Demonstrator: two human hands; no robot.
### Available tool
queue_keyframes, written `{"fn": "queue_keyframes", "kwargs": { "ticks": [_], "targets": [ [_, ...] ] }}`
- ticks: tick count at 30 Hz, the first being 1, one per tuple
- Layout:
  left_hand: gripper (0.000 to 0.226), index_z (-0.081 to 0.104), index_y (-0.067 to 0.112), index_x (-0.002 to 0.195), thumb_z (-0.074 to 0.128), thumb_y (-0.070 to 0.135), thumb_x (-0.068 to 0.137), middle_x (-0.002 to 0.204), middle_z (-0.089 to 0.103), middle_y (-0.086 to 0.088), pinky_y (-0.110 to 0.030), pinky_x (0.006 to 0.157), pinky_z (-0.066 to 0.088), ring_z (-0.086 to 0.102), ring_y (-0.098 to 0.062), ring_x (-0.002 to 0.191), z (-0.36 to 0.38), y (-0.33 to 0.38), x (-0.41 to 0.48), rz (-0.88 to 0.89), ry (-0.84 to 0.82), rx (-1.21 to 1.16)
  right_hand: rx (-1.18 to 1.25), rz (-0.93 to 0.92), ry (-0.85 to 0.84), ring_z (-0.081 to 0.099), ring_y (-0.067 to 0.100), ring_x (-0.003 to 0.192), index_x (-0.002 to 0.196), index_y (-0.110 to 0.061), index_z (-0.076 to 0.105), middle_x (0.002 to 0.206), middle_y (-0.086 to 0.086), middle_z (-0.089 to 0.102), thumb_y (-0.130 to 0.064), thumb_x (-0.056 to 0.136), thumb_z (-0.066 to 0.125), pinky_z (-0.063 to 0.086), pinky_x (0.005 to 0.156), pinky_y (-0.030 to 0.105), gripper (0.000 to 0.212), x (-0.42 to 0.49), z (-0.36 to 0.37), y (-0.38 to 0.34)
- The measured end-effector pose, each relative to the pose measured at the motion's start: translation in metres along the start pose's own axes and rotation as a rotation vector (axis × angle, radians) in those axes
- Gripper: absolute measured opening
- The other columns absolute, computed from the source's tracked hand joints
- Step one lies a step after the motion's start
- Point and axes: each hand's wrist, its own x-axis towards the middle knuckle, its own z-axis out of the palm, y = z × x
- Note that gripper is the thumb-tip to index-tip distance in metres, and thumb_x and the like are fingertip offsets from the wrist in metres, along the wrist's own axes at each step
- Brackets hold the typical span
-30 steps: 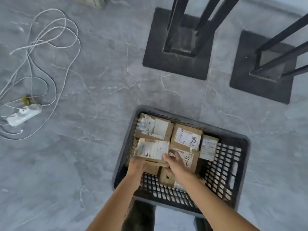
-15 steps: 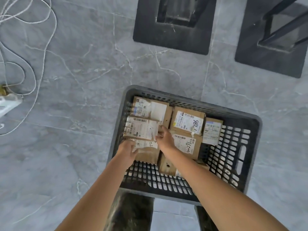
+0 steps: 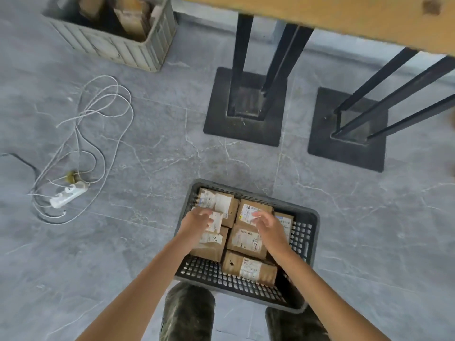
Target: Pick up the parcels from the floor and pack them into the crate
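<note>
Parcels lie in the crate beneath the left hand and right hand, fingers loosely curled, gripping nothing.

crate on the floor, directly beneath the left fingers and right fingers; parcels packed side by side inside it. beyond the fingers: two table bases, table above. far left of the fingers: power strip within a cable coil; beyond these, a second crate.
</note>
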Motion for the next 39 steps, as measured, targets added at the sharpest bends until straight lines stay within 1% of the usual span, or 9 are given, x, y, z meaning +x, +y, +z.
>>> {"fn": "queue_keyframes", "kwargs": {
  "ticks": [4,7,11,14,18,26,31,34,39],
  "targets": [
    [0.025,0.059,0.016,0.110,0.040,0.013,0.094,0.097,0.065,0.002,-0.026,0.066,0.045,0.058,-0.019,0.082,0.000,0.089,-0.108,0.287,0.104,0.030,-0.016,-0.220,0.003,0.056,-0.003,0.103,0.107,-0.031,0.059,0.110,-0.014,0.062,-0.025,0.099,0.043,0.042,0.085,0.012,0.018,-0.065,-0.091,-0.073],
    [0.018,0.056,0.026,0.101,0.043,0.017,0.095,0.100,0.063,0.005,-0.022,0.067,0.043,0.057,-0.011,0.085,0.015,0.160,-0.188,0.480,0.196,0.070,-0.008,-0.391,0.051,0.052,-0.013,0.102,0.110,-0.033,0.058,0.108,-0.023,0.060,-0.028,0.099,0.044,0.038,0.079,0.003,0.018,-0.111,-0.165,-0.126],
    [0.017,0.055,0.028,0.101,0.042,0.017,0.095,0.108,0.063,0.003,-0.022,0.068,0.043,0.057,-0.013,0.097,0.050,0.251,-0.301,0.697,0.273,0.088,-0.032,-0.599,0.158,0.054,-0.009,0.103,0.112,-0.030,0.060,0.108,-0.018,0.063,-0.023,0.099,0.046,0.039,0.082,0.006,0.020,-0.174,-0.269,-0.186],
    [0.021,0.056,0.026,0.106,0.042,0.017,0.095,0.106,0.063,0.009,-0.015,0.064,0.039,0.055,-0.007,0.096,0.085,0.309,-0.386,0.848,0.354,0.122,-0.022,-0.740,0.224,0.054,-0.013,0.101,0.112,-0.024,0.062,0.107,-0.020,0.063,-0.020,0.099,0.046,0.038,0.083,0.002,0.021,-0.231,-0.347,-0.220],
    [0.024,0.056,0.023,0.112,0.042,0.015,0.094,0.105,0.063,0.010,-0.009,0.065,0.039,0.055,-0.004,0.096,0.135,0.361,-0.483,1.070,0.463,0.150,-0.043,-0.887,0.329,0.058,-0.002,0.104,0.110,-0.019,0.064,0.107,-0.013,0.066,-0.016,0.099,0.045,0.038,0.087,0.004,0.022,-0.303,-0.435,-0.239],
    [0.028,0.050,0.024,0.121,0.042,0.015,0.095,0.114,0.055,0.014,-0.019,0.080,0.038,0.051,-0.005,0.104,0.220,0.366,-0.593,1.339,0.462,0.260,-0.078,-1.001,0.529,0.056,-0.004,0.107,0.113,-0.022,0.062,0.109,-0.012,0.065,-0.013,0.098,0.045,0.034,0.087,0.000,0.025,-0.408,-0.549,-0.185],
    [0.037,0.044,0.025,0.129,0.045,0.018,0.093,0.126,0.052,0.007,-0.026,0.100,0.034,0.042,-0.009,0.121,0.266,0.339,-0.617,1.494,0.422,0.386,-0.050,-0.970,0.687,0.055,0.001,0.110,0.120,-0.022,0.058,0.113,-0.011,0.064,-0.011,0.097,0.045,0.032,0.087,-0.002,0.029,-0.460,-0.588,-0.120],
    [0.036,0.043,0.025,0.129,0.046,0.019,0.094,0.126,0.051,0.008,-0.026,0.101,0.033,0.041,-0.010,0.122,0.299,0.323,-0.627,1.515,0.360,0.408,0.002,-0.902,0.730,0.056,0.003,0.110,0.121,-0.024,0.058,0.115,-0.012,0.063,-0.014,0.098,0.045,0.032,0.085,-0.003,0.028,-0.484,-0.606,-0.080],
    [0.034,0.043,0.026,0.128,0.046,0.021,0.094,0.124,0.051,0.009,-0.020,0.093,0.030,0.042,-0.010,0.122,0.371,0.312,-0.634,1.498,0.226,0.494,0.089,-0.813,0.803,0.051,-0.016,0.103,0.114,-0.027,0.057,0.109,-0.019,0.061,-0.009,0.096,0.046,0.035,0.080,-0.002,0.028,-0.519,-0.639,-0.018]
  ]
}}
